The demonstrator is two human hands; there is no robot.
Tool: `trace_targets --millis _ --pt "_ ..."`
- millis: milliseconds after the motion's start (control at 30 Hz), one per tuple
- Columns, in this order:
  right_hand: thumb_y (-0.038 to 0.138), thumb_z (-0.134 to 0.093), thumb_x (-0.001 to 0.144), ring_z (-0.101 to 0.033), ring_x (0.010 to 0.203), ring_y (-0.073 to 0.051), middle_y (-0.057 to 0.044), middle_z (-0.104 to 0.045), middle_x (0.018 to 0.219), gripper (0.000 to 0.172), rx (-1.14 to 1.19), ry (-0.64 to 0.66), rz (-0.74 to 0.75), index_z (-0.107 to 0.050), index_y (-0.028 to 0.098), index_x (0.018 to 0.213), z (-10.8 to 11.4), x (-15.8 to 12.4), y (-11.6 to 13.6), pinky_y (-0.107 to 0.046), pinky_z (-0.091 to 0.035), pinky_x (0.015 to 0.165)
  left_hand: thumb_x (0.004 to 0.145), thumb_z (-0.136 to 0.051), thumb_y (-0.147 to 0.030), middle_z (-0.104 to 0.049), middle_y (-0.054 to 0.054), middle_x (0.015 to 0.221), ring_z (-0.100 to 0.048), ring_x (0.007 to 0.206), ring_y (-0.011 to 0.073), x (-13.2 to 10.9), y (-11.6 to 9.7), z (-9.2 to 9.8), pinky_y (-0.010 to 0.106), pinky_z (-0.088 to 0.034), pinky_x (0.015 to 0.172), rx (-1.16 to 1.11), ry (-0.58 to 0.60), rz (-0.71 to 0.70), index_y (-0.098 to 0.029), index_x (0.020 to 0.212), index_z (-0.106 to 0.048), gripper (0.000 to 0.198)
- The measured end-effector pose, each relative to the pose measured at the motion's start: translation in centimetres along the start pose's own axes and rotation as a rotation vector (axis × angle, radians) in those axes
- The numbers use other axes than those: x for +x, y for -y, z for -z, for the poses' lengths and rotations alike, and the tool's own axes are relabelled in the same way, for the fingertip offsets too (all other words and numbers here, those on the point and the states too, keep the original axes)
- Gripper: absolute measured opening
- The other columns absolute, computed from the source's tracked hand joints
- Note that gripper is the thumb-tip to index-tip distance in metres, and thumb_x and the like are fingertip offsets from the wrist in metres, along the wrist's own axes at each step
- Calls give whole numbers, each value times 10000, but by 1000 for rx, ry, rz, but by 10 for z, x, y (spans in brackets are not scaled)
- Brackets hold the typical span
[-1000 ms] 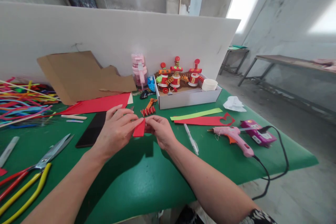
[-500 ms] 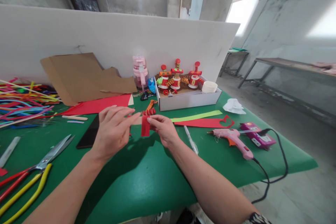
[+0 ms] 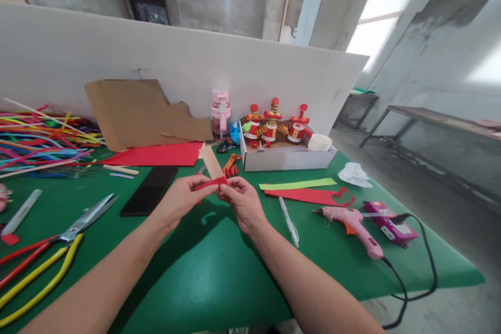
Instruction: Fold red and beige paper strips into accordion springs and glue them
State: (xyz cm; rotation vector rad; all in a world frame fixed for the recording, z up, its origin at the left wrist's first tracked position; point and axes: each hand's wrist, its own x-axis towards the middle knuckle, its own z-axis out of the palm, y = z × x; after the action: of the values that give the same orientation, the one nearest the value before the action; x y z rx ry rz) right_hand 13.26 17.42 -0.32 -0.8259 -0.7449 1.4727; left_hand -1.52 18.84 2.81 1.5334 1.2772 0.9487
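Between my hands, above the green table, is a red paper strip (image 3: 211, 183) together with a tan paper strip (image 3: 212, 162) that points up and away at an angle. My left hand (image 3: 180, 199) pinches the red strip's left end between thumb and fingers. At the other end, the thumb and fingertips of my right hand (image 3: 243, 201) close on the red strip where it meets the tan one. Just behind my fingers lies a folded orange and red paper piece (image 3: 231, 165), partly covered by the strips.
Scissors (image 3: 78, 224) and a black phone (image 3: 148, 190) lie left. A pink glue gun (image 3: 354, 222), pen (image 3: 288, 221) and green strip (image 3: 297, 184) lie right. Behind stand a white box (image 3: 289, 160) with paper figures, a pink bottle (image 3: 221, 112) and cardboard (image 3: 141, 115).
The red strip has turned from hanging down to lying sideways, and the tan strip now points away from me. My left hand has lowered and pinches the red strip's end. The view has shifted left.
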Motion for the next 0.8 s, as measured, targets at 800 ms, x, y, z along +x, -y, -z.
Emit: trace_targets --millis 800 --pt "403 -906 441 -609 563 -116 16 -673 604 373 -127 21 -93 -694 169 640 5 3 1 -279 -508 659 667 -715 -488 -656 9 638 -585 611 175 4 6 14 275 -444 575 169 91 -69 -189 687 -716 299"
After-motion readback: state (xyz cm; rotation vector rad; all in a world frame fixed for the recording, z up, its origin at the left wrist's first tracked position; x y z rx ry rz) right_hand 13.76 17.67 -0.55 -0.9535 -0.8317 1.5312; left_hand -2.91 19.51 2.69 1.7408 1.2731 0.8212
